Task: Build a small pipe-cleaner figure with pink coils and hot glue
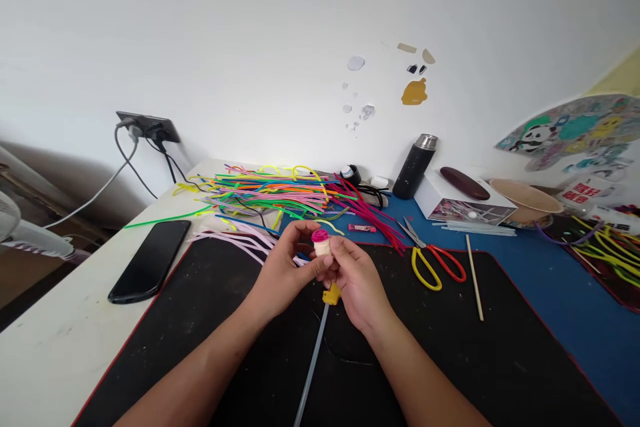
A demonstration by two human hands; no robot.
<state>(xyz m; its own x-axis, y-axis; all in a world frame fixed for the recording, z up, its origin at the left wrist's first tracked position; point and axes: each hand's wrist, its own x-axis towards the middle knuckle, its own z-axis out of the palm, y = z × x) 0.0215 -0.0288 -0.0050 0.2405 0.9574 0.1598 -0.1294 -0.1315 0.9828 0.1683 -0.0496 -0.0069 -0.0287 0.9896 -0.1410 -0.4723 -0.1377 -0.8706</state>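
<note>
Above the middle of the black mat, both hands hold a small cream roll with a magenta top (321, 245), its top tilted toward me. My left hand (284, 273) curls round its left side, with fingers behind and thumb at the base. Pinching its right lower side is my right hand (356, 280). Just below the hands shows a yellow part (331, 294) of what looks like a glue gun, the rest hidden behind them. A long translucent glue stick (313, 363) runs from it toward me.
Colourful pipe cleaners (280, 190) lie heaped at the back. Scissors (425, 257) and a wooden stick (474, 277) lie right, on the black mat (200, 340). A phone (150, 260) rests left. A black flask (416, 167), white box (463, 197) and bowl (527, 197) stand back right.
</note>
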